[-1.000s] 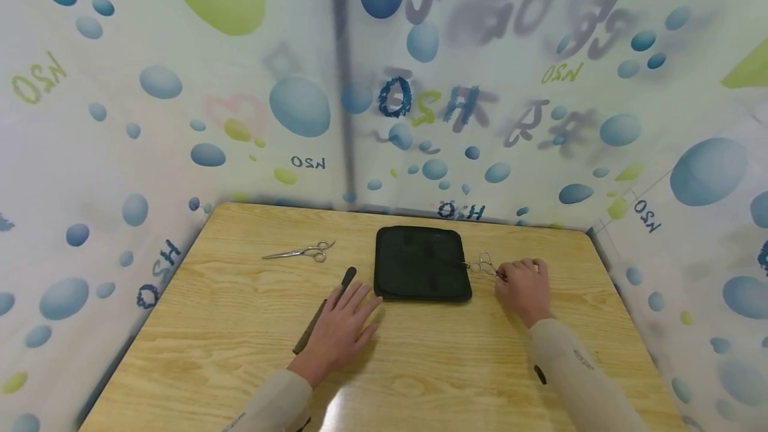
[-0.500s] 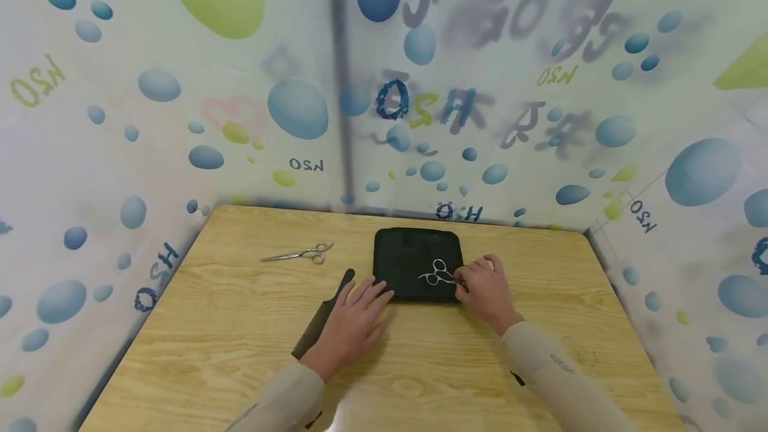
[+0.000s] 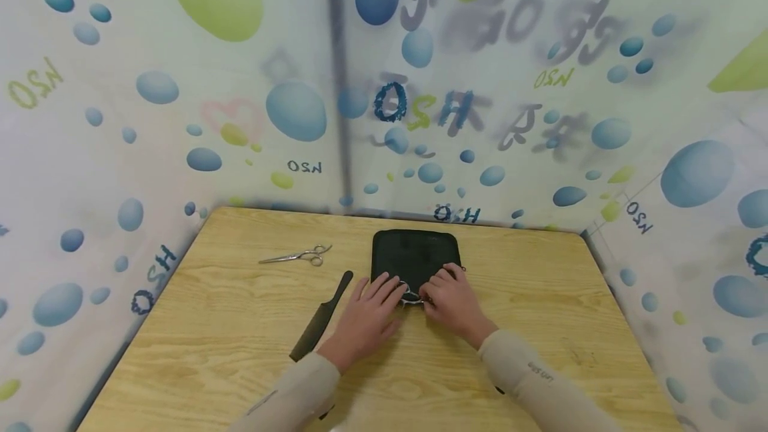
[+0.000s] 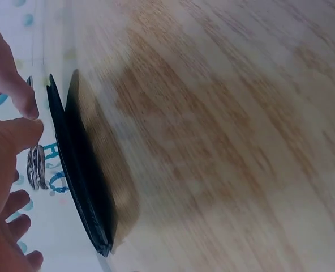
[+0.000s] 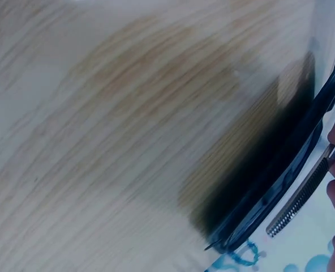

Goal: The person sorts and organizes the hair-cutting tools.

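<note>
My right hand [image 3: 451, 300] pinches thinning scissors, with the finger rings [image 3: 411, 295] toward my left hand. The toothed blade [image 5: 303, 195] shows beside its fingers in the right wrist view. Behind both hands lies a black zip case [image 3: 414, 253], its near edge partly covered by them. My left hand [image 3: 367, 319] has its fingers spread and relaxed by the case's near left corner, close to the rings. In the left wrist view, the metal rings [image 4: 36, 167] appear past the thumb; whether they touch this hand is unclear.
Left of my left hand, a dark handled comb [image 3: 321, 320] lies slanted on the wooden table [image 3: 198, 352]. A second pair of scissors [image 3: 294, 257] rests farther back. Patterned walls [image 3: 288, 39] stand behind and at both sides.
My right hand has carried the thinning scissors left from beside the case to its near edge, turning them. My left hand has shifted right, away from the comb.
</note>
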